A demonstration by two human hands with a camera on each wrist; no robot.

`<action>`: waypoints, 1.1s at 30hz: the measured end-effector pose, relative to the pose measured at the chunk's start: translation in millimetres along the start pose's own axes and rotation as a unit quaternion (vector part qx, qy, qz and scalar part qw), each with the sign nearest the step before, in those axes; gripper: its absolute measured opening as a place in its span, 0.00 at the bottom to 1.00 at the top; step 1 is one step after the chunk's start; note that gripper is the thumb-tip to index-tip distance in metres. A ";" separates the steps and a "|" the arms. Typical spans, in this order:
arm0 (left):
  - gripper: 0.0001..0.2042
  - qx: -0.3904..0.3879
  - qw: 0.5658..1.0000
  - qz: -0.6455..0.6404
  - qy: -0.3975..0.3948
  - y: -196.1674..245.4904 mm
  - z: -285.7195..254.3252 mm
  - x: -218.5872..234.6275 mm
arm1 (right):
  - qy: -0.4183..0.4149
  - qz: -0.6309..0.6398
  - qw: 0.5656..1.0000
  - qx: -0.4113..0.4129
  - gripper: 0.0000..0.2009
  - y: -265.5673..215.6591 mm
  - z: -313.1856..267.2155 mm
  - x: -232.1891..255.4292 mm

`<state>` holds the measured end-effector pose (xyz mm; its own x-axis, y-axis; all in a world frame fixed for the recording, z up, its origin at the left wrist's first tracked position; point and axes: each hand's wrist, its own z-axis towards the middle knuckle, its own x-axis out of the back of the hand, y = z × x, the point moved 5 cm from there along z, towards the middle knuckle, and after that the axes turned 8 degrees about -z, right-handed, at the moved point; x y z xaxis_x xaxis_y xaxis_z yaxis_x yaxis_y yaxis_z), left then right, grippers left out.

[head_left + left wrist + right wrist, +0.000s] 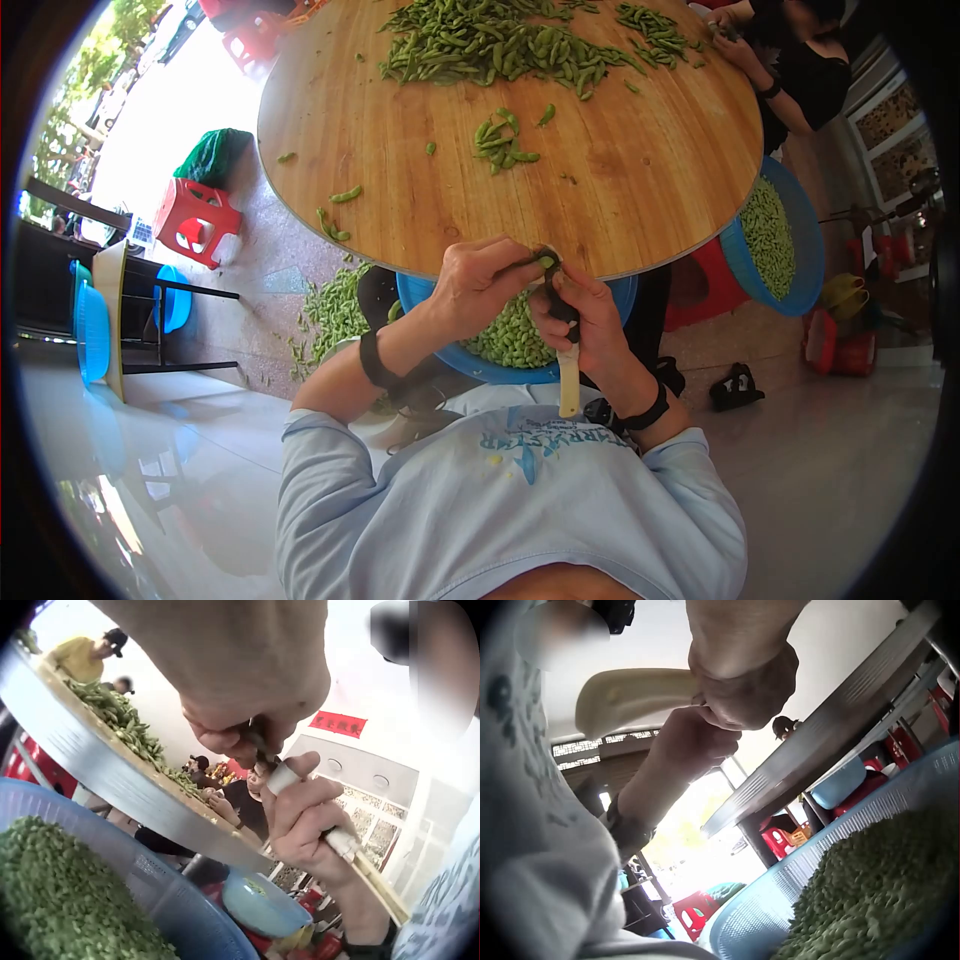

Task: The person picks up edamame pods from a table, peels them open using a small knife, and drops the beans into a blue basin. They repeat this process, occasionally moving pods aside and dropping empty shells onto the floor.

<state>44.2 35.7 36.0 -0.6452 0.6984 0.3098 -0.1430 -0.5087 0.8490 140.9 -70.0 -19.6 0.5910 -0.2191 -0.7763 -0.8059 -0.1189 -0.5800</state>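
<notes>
My left hand [478,285] meets my right hand [585,312] just off the table's near edge. Between the fingertips, the left hand pinches a soybean pod [547,262], of which only a small green bit shows. My right hand grips a tool with a long cream handle [568,382], which juts back toward the shirt. Its dark other end is mostly hidden in the fist; I cannot tell what kind of tool it is. A pale band [283,780] wraps one right-hand finger. Beneath both hands stands a blue basin [625,296] of shelled green beans [510,340].
The round wooden table [640,170] bears a large pile of pods [490,45] and a small cluster [503,142]. Another blue basin [815,260] of beans stands right. Pods [335,310] lie on the left floor near a red stool [195,220]. A person [800,70] sits across.
</notes>
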 end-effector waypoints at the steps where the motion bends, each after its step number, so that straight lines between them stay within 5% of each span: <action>1: 0.04 -0.002 1.000 0.001 0.000 3.3 0.9 0.4 | -0.002 -0.017 1.000 0.019 0.10 -1.0 1.4 0.0; 3: 0.06 0.302 0.937 -0.174 0.019 -17.1 -5.4 -2.4 | -0.005 -0.036 0.999 0.041 0.10 -6.3 3.6 -0.4; 4: 0.06 0.302 0.937 -0.175 0.019 -19.2 -4.7 -1.7 | 0.005 -0.087 0.994 0.059 0.10 -10.2 2.8 0.1; 6: 0.07 0.421 0.808 -0.412 0.021 -33.2 -12.3 -11.7 | 0.015 -0.138 0.987 0.076 0.10 -11.7 1.1 5.0; 8: 0.07 0.392 0.822 -0.412 0.016 -37.4 -15.5 -16.0 | 0.088 -0.362 0.911 0.175 0.11 -22.0 1.0 15.0; 9: 0.07 0.365 0.835 -0.412 0.009 -35.7 -15.2 -18.2 | 0.087 -0.363 0.911 0.175 0.11 -22.6 3.5 13.4; 11: 0.07 0.344 0.867 -0.361 0.002 -31.8 -15.6 -19.2 | 0.151 -0.586 0.698 0.382 0.11 -37.5 -4.5 -4.4; 12: 0.07 0.321 0.896 -0.308 -0.005 -28.9 -14.8 -18.2 | 0.150 -0.586 0.698 0.382 0.11 -38.6 -5.5 -6.9; 14: 0.07 0.326 0.906 -0.271 -0.007 -27.9 -17.0 -18.8 | 0.157 -0.668 0.599 0.412 0.13 -43.4 -8.9 -19.7; 16: 0.08 0.336 0.912 -0.235 -0.011 -28.2 -22.8 -21.7 | 0.141 -0.672 0.605 0.403 0.13 -38.9 -6.6 -17.2; 18: 0.10 0.251 0.944 -0.213 0.027 -25.7 -21.0 -19.6 | 0.126 -0.676 0.610 0.394 0.13 -37.4 -4.4 -15.1; 21: 0.12 0.280 0.943 -0.176 -0.026 -29.8 -24.2 -18.7 | 0.098 -0.663 0.650 0.356 0.13 -37.3 -2.8 -9.6; 23: 0.13 0.240 0.958 -0.156 -0.022 -26.5 -25.6 -21.3 | 0.090 -0.625 0.739 0.234 0.12 -34.2 1.7 2.5; 26: 0.15 0.190 0.976 -0.105 -0.028 -8.9 -21.7 -17.4 | 0.088 -0.646 0.694 0.305 0.12 -32.5 -0.5 -4.4; 28: 0.16 0.177 0.981 -0.073 -0.040 -6.1 -20.7 -15.4 | 0.064 -0.631 0.722 0.276 0.11 -37.6 -3.0 -4.6; 30: 0.19 0.219 0.961 -0.159 -0.064 -17.5 -25.9 -21.0 | 0.042 -0.614 0.749 0.247 0.11 -36.4 -2.3 -2.9; 33: 0.19 0.248 0.939 -0.228 -0.066 -18.4 -31.3 -27.4 | 0.041 -0.652 0.704 0.278 0.10 -34.6 -4.4 -1.9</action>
<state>41.0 10.1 -1.5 -0.4988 0.8595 -0.1117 0.0071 0.1329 0.9911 167.5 -69.8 3.1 0.7934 -0.3316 0.5105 0.5726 0.1217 -0.8108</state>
